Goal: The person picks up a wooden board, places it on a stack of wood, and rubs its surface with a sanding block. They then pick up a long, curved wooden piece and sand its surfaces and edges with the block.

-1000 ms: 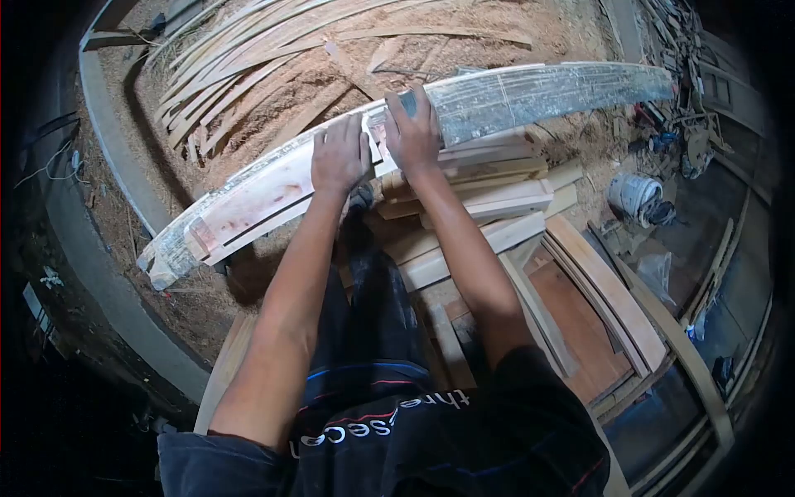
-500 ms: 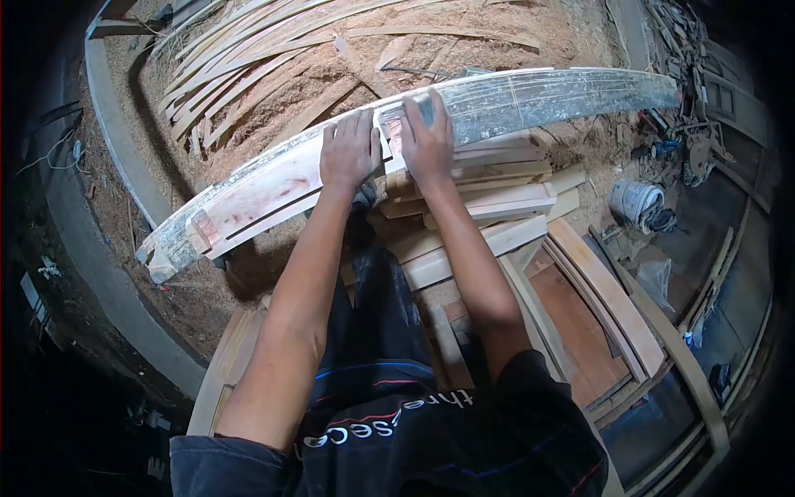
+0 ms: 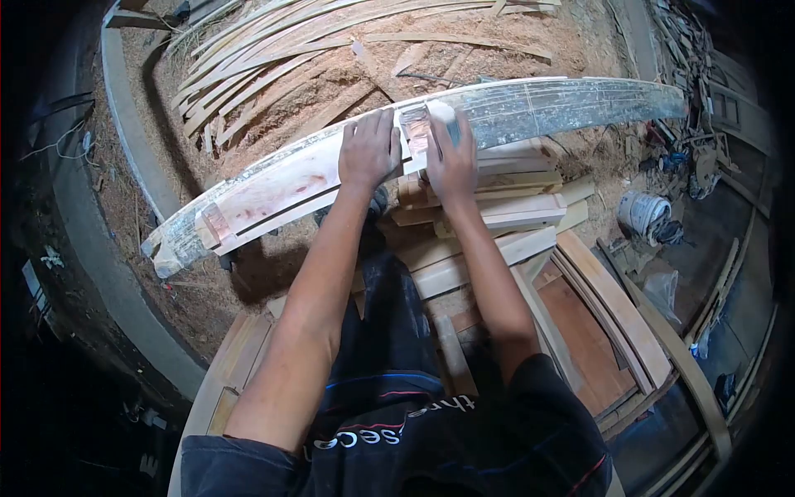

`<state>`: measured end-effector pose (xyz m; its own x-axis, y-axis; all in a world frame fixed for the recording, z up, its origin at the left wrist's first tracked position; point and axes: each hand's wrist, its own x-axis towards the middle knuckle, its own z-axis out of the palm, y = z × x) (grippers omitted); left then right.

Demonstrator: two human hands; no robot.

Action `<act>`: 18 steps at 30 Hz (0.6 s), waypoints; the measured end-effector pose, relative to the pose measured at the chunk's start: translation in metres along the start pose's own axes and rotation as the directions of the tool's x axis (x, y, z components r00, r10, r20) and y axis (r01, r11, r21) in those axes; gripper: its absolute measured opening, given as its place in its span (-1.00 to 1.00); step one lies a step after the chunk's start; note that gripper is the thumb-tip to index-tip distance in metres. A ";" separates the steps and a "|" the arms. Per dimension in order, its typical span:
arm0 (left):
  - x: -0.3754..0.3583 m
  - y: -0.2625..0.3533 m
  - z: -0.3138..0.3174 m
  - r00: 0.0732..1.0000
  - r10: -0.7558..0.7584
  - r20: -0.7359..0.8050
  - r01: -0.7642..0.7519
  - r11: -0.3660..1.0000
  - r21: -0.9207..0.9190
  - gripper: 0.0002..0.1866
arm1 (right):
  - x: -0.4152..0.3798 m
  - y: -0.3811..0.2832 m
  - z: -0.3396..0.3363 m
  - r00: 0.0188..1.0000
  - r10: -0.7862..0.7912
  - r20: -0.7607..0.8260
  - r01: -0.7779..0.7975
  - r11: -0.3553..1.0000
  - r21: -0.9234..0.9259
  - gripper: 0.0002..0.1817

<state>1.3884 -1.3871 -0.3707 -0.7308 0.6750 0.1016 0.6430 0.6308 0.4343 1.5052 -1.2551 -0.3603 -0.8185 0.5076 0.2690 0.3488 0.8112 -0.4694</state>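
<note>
A long, curved, paint-marked plank [image 3: 580, 108] spans the view from left to upper right. Along its near side lies a pale, knotted wooden board [image 3: 277, 189] with cut ends. My left hand [image 3: 368, 156] rests over the board near its right end, fingers close together on the plank's upper edge. Just right of the board's cut end, my right hand [image 3: 454, 161] has its fingers around a small white and teal object [image 3: 444, 114], too blurred to identify. Its fingertips are at the plank.
Stacked timber pieces [image 3: 505, 217] lie below the plank, right of my legs. Long thin wood strips [image 3: 273, 62] lie on sawdust beyond it. A white bucket [image 3: 643, 212] stands at the right. Curved frame pieces [image 3: 617, 306] are at the lower right.
In the view, the plank, board and both hands sit slightly further right. More of the white part of the object shows above my right hand's fingers.
</note>
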 end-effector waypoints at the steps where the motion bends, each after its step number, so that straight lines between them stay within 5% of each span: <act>1: 0.001 0.001 -0.002 0.999 -0.016 0.029 0.017 1.000 -0.013 -0.60 | -0.016 0.000 -0.007 1.000 0.020 0.024 -0.020 1.000 -0.007 -0.62; 8: 0.000 0.001 0.000 1.000 -0.003 0.001 0.003 1.000 0.013 -0.60 | -0.032 0.005 -0.005 0.997 0.044 0.061 -0.039 0.996 -0.085 -0.54; 14: -0.001 0.000 0.003 1.000 -0.002 -0.029 0.002 1.000 0.002 -0.59 | -0.010 -0.017 -0.019 0.990 0.129 -0.060 -0.118 0.980 0.162 -0.58; 18: -0.001 0.000 0.005 0.997 0.030 -0.075 -0.028 0.999 0.027 -0.59 | 0.045 -0.001 0.018 1.000 0.008 -0.007 -0.007 0.999 0.036 -0.56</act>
<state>1.3904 -1.3859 -0.3755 -0.7260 0.6634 0.1813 0.6695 0.6216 0.4066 1.4599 -1.2381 -0.3633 -0.8125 0.5159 0.2713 0.3382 0.7963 -0.5015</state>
